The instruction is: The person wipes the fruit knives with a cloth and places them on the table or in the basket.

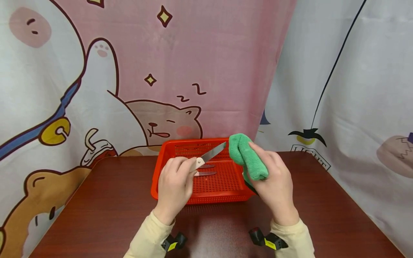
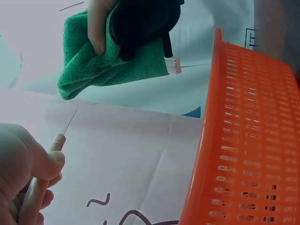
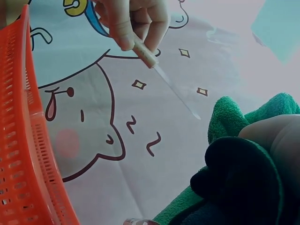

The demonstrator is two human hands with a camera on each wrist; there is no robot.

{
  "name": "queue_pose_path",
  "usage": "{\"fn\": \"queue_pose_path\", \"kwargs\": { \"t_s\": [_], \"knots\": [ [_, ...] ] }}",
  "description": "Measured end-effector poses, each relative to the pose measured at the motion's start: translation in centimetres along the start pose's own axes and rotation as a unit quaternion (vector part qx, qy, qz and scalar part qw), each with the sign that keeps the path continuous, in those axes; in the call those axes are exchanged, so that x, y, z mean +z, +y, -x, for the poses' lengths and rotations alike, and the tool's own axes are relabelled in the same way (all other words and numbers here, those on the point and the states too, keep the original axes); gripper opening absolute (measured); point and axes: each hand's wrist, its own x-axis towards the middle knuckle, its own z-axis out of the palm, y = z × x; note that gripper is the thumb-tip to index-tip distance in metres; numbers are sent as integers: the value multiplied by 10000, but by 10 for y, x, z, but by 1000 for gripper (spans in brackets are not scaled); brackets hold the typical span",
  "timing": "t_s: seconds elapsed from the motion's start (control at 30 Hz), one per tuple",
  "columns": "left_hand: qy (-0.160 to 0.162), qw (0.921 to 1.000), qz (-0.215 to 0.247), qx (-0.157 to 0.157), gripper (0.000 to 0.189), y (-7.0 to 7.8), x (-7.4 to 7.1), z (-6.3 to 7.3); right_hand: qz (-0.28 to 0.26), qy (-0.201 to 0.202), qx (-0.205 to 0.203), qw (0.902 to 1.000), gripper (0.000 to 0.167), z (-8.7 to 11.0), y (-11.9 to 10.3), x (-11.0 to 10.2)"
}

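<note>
My left hand grips a small knife by its cream handle, the blade pointing up and to the right above the basket. My right hand holds a folded green cloth; in the head view the blade's tip is close to the cloth's left edge. The left wrist view shows the cloth apart from the knife, and the right wrist view shows a gap between blade and cloth. A dark rounded shape partly hides the right hand; its kind is unclear.
A red-orange perforated plastic basket stands on the dark brown table. At least two more knives lie inside it, partly behind my left hand. Cartoon-printed curtains hang behind the table and along its sides.
</note>
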Motion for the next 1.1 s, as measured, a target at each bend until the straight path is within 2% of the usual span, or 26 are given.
{"fn": "queue_pose_path", "kwargs": {
  "t_s": [0.2,0.5,0.83,1.1],
  "knots": [
    [34,10000,51,-5,27,-1,0,-1,-99,28,-30,9999,69,-1,-4,-3],
    [-30,10000,-19,-46,33,-3,0,1,-265,73,-156,9995,68,-1,-10,-5],
    [-52,10000,36,-72,29,-2,0,0,-452,-212,-229,9985,64,2,-14,-1],
    [-101,9999,-22,-82,33,-1,0,1,-543,-482,-563,9958,67,5,-22,7]
  ]
}}
